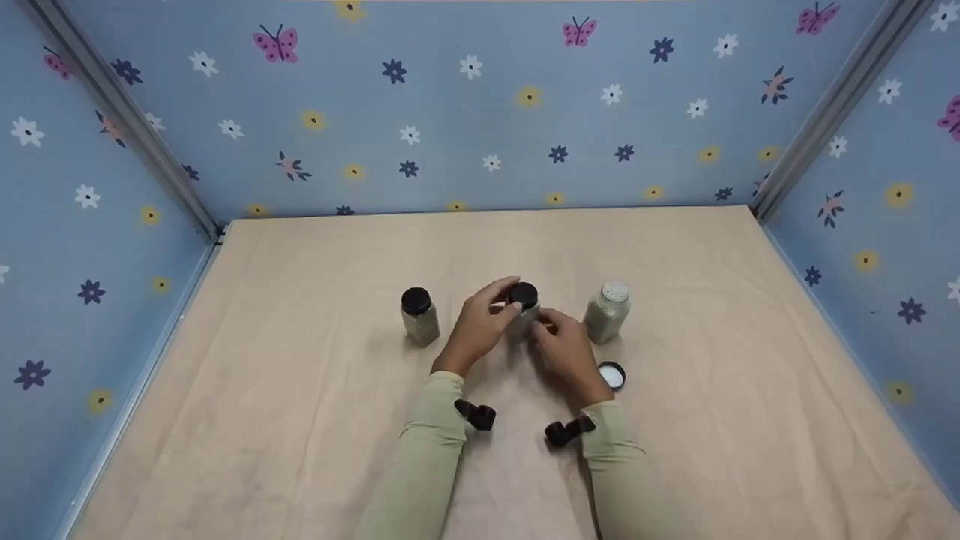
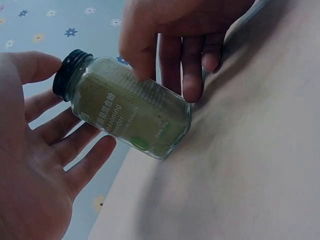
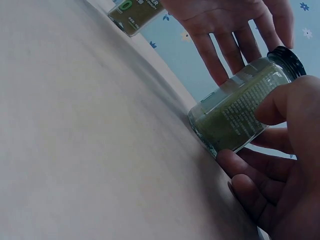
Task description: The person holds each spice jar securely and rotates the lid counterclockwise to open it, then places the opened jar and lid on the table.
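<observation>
Between the two hands, a glass jar of green seasoning powder [image 1: 523,324] with a black screw cap [image 2: 70,75] stands on the cloth. My left hand [image 1: 474,328] pinches the cap, thumb on the near side and forefinger behind, while its other fingers spread beside the glass. Lower down, my right hand [image 1: 566,349] grips the jar's body between thumb and fingers. Printed lettering shows on the glass in both wrist views. Right of the hands is an uncapped jar [image 1: 606,319] with a white perforated top. A black lid [image 1: 612,375] lies white inside up by the right wrist.
Another black-capped jar [image 1: 420,322] stands left of the left hand. A beige cloth [image 1: 262,375] covers the table. Blue flowered panels [image 1: 480,97] enclose its back and sides. Dark wrist cameras [image 1: 480,415] are strapped at both sleeves.
</observation>
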`<move>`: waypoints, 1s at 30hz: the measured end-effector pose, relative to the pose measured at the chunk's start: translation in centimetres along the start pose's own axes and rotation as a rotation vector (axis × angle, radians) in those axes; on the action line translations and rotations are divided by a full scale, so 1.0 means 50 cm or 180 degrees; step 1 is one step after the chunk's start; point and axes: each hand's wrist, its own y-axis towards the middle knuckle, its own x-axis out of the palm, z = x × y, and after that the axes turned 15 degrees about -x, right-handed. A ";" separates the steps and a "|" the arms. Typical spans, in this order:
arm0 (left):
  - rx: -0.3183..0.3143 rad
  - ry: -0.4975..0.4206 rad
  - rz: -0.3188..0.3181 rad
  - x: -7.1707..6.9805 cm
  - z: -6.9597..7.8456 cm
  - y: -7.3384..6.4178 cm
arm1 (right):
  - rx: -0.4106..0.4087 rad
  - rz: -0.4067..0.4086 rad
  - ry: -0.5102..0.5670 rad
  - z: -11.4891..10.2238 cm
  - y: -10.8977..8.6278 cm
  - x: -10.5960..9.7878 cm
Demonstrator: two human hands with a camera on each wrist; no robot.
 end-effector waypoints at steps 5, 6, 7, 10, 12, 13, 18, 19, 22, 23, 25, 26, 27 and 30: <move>-0.0030 -0.0016 -0.0097 0.004 0.000 0.008 | 0.0048 0.0011 0.0006 0.002 -0.001 -0.003; -0.0033 -0.0005 -0.0125 0.003 0.000 0.009 | 0.0054 0.0011 -0.0007 0.002 -0.001 -0.003; -0.0033 0.0016 -0.0152 0.002 0.001 0.010 | 0.0061 0.0008 -0.0023 0.002 -0.001 -0.002; -0.0052 0.0105 -0.0234 -0.005 0.003 0.011 | 0.0063 0.0003 -0.0075 0.002 -0.001 0.000; -0.0066 0.0166 -0.0297 -0.009 0.004 0.013 | 0.0052 0.0009 -0.0084 0.002 -0.001 0.002; -0.0072 0.0196 -0.0322 -0.010 0.004 0.014 | 0.0046 0.0011 -0.0081 0.002 -0.001 0.002; -0.0110 0.0185 -0.0426 -0.015 0.000 0.019 | 0.0053 -0.0012 -0.0058 0.003 0.000 0.006; -0.0123 0.0164 -0.0442 -0.016 -0.002 0.019 | 0.0052 -0.0022 -0.0049 0.003 0.000 0.006; -0.0153 0.0116 -0.0485 -0.018 -0.005 0.019 | 0.0007 -0.0036 -0.0038 0.005 0.000 0.007; -0.0158 0.0107 -0.0496 -0.018 -0.005 0.019 | -0.0030 -0.0040 -0.0024 0.006 0.000 0.007; -0.0174 0.0088 -0.0512 -0.020 -0.005 0.018 | -0.0113 -0.0050 -0.0020 0.008 -0.001 0.006; -0.0169 0.0079 -0.0517 -0.020 -0.005 0.018 | -0.0158 -0.0054 -0.0031 0.009 -0.001 0.005; -0.0163 0.0075 -0.0517 -0.020 -0.005 0.018 | -0.0195 -0.0059 -0.0040 0.010 -0.001 0.004; -0.0161 0.0080 -0.0493 -0.019 -0.005 0.019 | -0.0264 -0.0078 -0.0054 0.012 -0.001 0.000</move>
